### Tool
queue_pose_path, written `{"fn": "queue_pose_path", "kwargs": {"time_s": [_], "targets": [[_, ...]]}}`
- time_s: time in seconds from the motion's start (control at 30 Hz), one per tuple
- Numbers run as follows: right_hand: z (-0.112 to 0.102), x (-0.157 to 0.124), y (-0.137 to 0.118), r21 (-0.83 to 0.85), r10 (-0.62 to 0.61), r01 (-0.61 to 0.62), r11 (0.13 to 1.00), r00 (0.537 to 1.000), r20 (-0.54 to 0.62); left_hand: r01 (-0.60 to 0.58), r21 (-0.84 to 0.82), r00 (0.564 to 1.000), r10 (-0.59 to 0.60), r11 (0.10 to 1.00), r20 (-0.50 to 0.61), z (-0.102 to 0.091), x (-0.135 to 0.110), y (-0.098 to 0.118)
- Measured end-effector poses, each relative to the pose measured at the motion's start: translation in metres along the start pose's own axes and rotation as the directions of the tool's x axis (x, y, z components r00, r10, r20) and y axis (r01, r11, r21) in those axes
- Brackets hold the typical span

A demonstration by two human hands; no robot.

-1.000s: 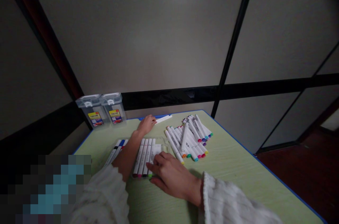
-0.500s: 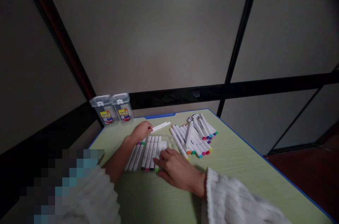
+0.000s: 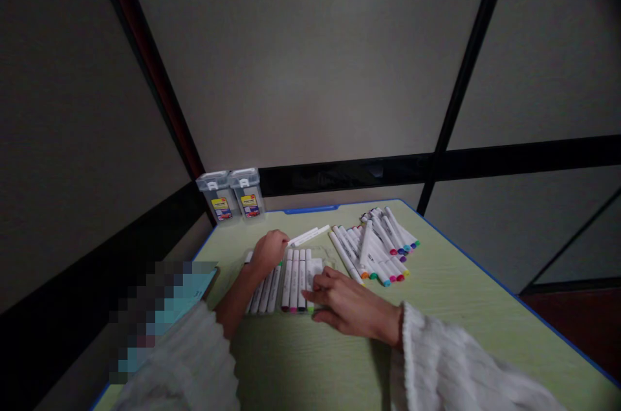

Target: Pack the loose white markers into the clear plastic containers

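Observation:
My left hand (image 3: 269, 252) is closed, reaching over the far left of a clear tray (image 3: 278, 312). Its fingertips pinch the near end of a white marker (image 3: 303, 235), which lies beside another white one behind the tray. White markers (image 3: 294, 281) stand side by side in the tray, with pink, dark and green ends; my left wrist hides part of the left group. My right hand (image 3: 342, 299) rests at the tray's right side, fingers apart and bent. Its index fingertip touches the rightmost markers, and its fingers partly cover a white piece (image 3: 315, 266) there.
Loose markers with coloured ends (image 3: 371, 252) lie piled right of the tray. Two lidded clear boxes (image 3: 235, 197) stand at the back left corner. A blue handle (image 3: 310, 209) sits on the table's far edge. A pale blue flat object (image 3: 187, 298), partly pixelated, lies left.
The view has swung left, so everything appears further right. My left hand has drawn back slightly leftward, and the two white markers now look offset from each other. My right hand stays at the tray.

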State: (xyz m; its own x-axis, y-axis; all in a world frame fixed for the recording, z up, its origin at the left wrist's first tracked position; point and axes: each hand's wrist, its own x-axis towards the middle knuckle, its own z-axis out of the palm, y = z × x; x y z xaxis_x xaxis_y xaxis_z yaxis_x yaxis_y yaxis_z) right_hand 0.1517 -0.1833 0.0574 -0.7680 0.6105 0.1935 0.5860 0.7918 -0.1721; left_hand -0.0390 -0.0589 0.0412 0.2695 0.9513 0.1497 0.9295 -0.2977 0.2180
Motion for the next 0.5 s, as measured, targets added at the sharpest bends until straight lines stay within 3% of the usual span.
{"fn": "queue_pose_path", "kwargs": {"time_s": [0.2, 0.5], "targets": [[0.001, 0.001, -0.001, 0.001, 0.024, -0.024, 1.0, 0.999, 0.022, 0.118, -0.071, 0.991, -0.122, 0.99, -0.054, 0.015, 0.006, -0.004], [0.0, 0.0, -0.004, 0.018, 0.043, -0.044, 0.999, 0.999, 0.025, 0.222, -0.097, 0.974, -0.225, 0.97, -0.02, 0.024, 0.018, -0.008]]}}
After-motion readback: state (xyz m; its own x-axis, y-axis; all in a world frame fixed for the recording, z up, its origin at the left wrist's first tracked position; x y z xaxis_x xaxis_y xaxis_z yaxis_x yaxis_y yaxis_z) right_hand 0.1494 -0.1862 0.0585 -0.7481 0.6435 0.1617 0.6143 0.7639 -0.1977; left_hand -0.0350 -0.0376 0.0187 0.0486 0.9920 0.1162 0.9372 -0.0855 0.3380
